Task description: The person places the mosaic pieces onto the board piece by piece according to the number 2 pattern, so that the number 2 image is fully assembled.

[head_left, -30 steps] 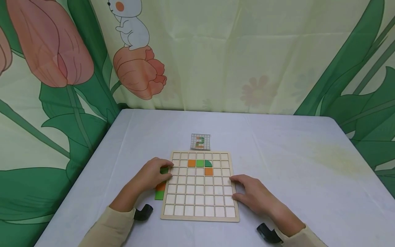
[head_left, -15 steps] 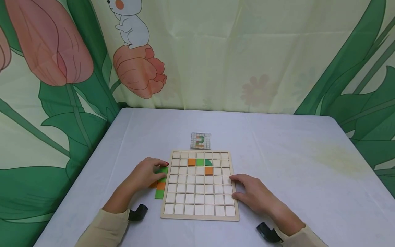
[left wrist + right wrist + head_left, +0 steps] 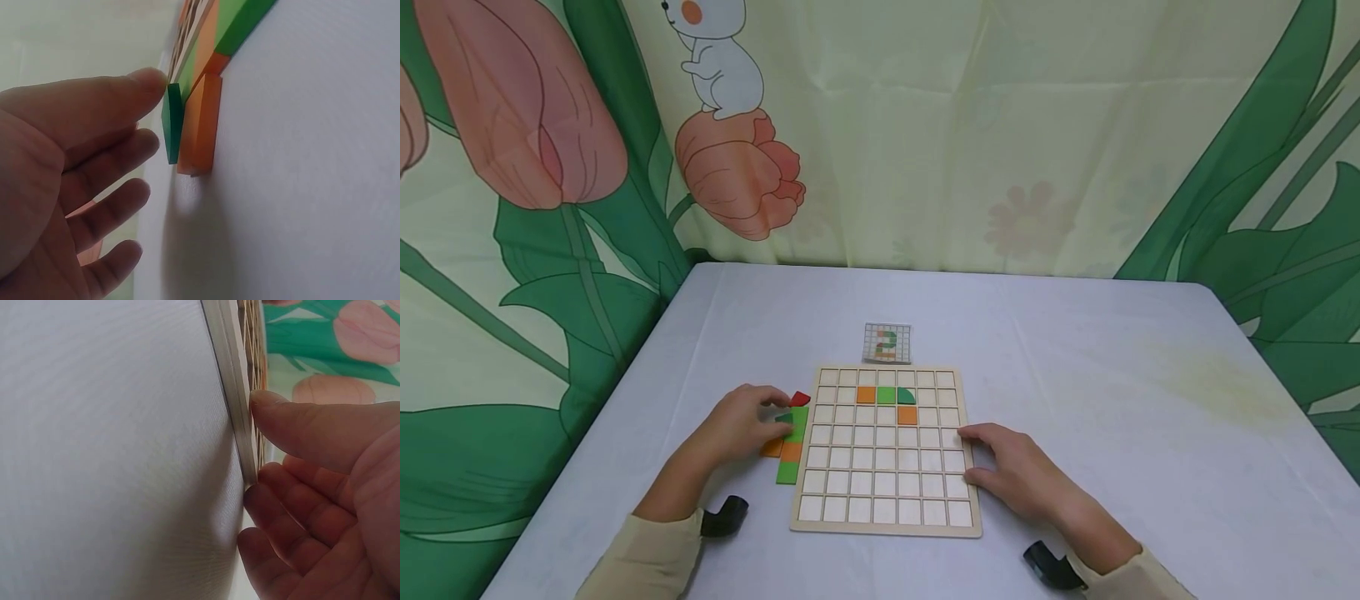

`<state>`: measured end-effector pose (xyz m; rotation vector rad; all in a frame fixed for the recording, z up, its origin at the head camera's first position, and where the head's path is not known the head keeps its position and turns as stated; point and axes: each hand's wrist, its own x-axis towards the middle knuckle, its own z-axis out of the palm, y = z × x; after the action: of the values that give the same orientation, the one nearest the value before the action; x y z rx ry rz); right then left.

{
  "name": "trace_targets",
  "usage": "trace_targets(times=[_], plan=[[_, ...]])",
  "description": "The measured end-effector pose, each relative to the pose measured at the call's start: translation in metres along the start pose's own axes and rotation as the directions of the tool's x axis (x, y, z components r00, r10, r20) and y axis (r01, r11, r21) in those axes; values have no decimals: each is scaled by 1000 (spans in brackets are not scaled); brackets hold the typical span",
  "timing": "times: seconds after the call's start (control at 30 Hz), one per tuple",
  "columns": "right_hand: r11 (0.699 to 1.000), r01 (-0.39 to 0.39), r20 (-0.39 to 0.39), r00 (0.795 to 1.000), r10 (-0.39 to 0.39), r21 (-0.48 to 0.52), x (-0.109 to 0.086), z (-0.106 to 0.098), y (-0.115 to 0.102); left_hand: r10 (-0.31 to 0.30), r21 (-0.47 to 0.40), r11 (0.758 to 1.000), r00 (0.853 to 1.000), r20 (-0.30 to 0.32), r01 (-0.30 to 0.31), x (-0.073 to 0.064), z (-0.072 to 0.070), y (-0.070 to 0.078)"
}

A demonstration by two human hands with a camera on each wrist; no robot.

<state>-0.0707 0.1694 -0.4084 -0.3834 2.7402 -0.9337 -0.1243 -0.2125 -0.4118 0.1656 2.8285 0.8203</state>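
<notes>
A wooden grid board lies on the table, with orange, green and dark green tiles set in its upper cells. At its left edge my left hand reaches over loose tiles, thumb and forefinger apart. The forefinger tip is right at a small red piece. Close to the thumb, a dark green rounded piece lies beside an orange tile; the forefinger is hidden behind the thumb in the left wrist view. My right hand rests its thumb and fingertips against the board's right edge.
Behind the board lies a small gridded card with a coloured figure 2. More loose tiles, including a light green tile, line the board's left side. White cloth covers the table, and a flower-printed curtain hangs behind.
My left hand has drawn back leftward from the board's edge, uncovering the red piece and more of the loose tiles. The right hand and the board have stayed in place.
</notes>
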Motion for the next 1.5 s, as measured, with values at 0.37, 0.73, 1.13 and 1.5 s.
trace_targets(times=[0.37, 0.73, 1.13, 1.5], plan=[[1000, -5, -2, 1000, 5, 8, -1, 0, 0, 30, -1, 1000, 999, 14, -30, 0, 0, -1], [1000, -4, -5, 1000, 4, 3, 0, 1, 0, 17, -14, 1000, 1000, 12, -17, 2, 3, 3], [1000, -2, -9, 1000, 2, -2, -1, 1, 0, 45, -23, 999, 999, -4, -45, 1, 6, 5], [1000, -4, -15, 1000, 4, -17, 1, 2, 0, 52, -25, 998, 999, -15, -53, 3, 7, 6]])
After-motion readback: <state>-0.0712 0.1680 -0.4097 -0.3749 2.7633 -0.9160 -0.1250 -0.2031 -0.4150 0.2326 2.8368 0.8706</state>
